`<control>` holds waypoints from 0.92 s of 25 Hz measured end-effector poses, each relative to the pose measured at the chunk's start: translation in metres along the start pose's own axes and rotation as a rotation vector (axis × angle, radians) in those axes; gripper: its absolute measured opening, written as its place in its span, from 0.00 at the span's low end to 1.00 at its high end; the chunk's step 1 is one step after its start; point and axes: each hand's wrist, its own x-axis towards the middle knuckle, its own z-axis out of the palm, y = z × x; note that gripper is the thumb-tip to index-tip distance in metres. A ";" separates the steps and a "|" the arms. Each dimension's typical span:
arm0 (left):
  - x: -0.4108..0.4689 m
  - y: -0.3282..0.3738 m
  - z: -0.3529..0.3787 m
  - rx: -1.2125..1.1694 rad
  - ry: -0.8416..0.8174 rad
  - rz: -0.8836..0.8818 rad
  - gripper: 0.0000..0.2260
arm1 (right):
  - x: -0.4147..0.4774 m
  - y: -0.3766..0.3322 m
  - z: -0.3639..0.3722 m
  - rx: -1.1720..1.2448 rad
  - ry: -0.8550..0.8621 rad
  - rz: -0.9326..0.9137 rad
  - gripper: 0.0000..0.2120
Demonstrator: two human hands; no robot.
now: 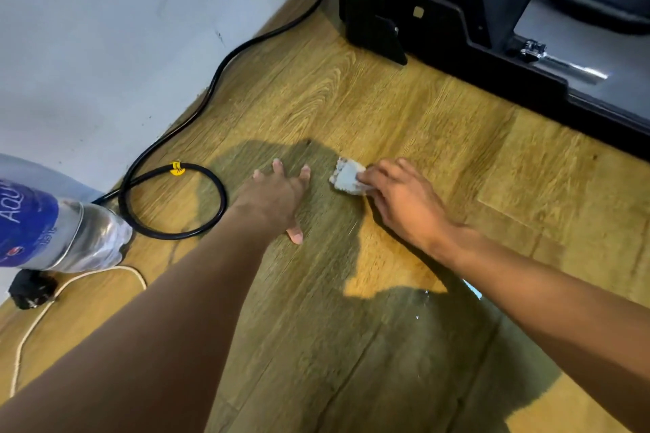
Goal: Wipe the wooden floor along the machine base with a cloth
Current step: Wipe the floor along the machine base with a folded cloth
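— Held?
— Pinched crumpled white cloth [348,176] in right hand [397,202] fingers [373,176] on wooden plank floor [351,98], apart from black machine base [457,46]; splayed left hand [281,197] flat.
— Risked?
— Likely snagging looped black cable [222,202] if swept leftward.

I see the wooden floor [351,98] bearing the black machine base [457,46]; a looped black cable [169,235], water bottle [52,232] and cream cord [37,320] at left; left hand [278,197] flat on it; right hand [404,207] holding the cloth [346,181] down
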 end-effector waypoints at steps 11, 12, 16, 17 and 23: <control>0.000 -0.001 0.003 -0.055 -0.010 -0.004 0.56 | 0.037 0.059 -0.013 -0.037 0.098 0.155 0.14; 0.000 0.000 0.003 -0.052 -0.013 -0.007 0.56 | 0.032 0.062 -0.016 -0.029 0.039 0.070 0.14; -0.001 0.001 0.001 -0.080 -0.027 -0.005 0.56 | 0.078 0.121 -0.034 -0.100 0.158 0.279 0.14; 0.000 0.001 -0.001 -0.081 -0.025 -0.005 0.55 | 0.090 0.131 -0.035 -0.095 0.220 0.430 0.14; -0.002 0.002 -0.001 -0.074 -0.043 -0.006 0.55 | 0.081 0.075 -0.007 -0.120 0.066 0.061 0.14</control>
